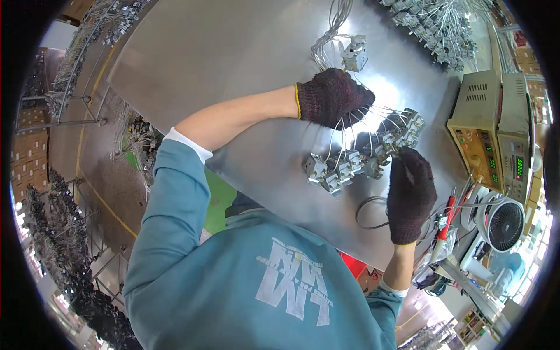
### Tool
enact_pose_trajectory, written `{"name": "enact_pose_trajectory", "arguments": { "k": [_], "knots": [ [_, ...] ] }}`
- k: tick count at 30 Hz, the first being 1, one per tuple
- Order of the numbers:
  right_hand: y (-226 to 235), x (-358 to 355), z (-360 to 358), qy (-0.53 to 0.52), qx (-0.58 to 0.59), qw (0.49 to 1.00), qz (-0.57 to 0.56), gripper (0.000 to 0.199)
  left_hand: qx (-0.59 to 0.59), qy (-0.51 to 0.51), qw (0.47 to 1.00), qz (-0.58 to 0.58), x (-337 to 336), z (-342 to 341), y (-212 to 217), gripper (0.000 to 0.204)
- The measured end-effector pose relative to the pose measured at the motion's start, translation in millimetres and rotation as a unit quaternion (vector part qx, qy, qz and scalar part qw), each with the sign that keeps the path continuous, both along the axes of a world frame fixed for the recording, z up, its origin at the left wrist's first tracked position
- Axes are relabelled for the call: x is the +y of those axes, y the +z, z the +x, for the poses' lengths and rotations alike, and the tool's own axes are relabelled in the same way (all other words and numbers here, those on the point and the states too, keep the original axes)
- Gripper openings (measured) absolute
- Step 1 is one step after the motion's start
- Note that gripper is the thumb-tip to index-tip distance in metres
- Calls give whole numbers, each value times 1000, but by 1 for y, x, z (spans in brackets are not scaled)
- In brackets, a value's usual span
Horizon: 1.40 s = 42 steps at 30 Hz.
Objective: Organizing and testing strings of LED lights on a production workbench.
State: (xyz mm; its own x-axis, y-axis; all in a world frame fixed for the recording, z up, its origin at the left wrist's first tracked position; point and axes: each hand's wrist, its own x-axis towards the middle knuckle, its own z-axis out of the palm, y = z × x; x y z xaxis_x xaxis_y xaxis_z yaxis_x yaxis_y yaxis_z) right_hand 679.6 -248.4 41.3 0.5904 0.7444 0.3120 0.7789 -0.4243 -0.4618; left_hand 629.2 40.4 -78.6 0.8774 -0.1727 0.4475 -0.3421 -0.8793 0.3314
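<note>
So the row of small metal switch units [364,154] sits between both gloved hands, left hand [333,96] gripping their wires, right hand [410,192] closed on the row's end, on a shiny steel table [233,64] in a cluttered workshop.

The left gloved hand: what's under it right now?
Under the left hand, thin wires fan down to the row of small metal components. Where its fingers grip them is covered.

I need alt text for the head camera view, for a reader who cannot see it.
Two hands in dark knitted gloves, the left hand and the right hand, handle a row of small grey metal parts with thin wires on a shiny metal table. A beige test instrument stands at the right.
</note>
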Motion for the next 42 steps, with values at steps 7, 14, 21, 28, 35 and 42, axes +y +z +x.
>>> {"name": "enact_pose_trajectory", "arguments": {
  "k": [7,14,21,28,35,42],
  "knots": [
    [15,2,6,49,-72,993,-82,27,-25,12,1000,8,1,-5,2,34],
    [21,4,12,78,-86,987,-108,28,7,14,1000,-3,0,-2,-7,32],
    [16,-9,3,23,66,998,3,29,26,3,999,-20,2,-6,13,30],
    [14,-5,-9,57,-27,996,-64,30,16,14,1000,1,3,-9,9,35],
    [19,-10,0,109,-64,984,-124,31,39,3,999,-7,3,-12,14,39],
    [10,-29,-23,-72,242,967,26,27,46,9,999,0,4,-14,17,37]
  ]
}}
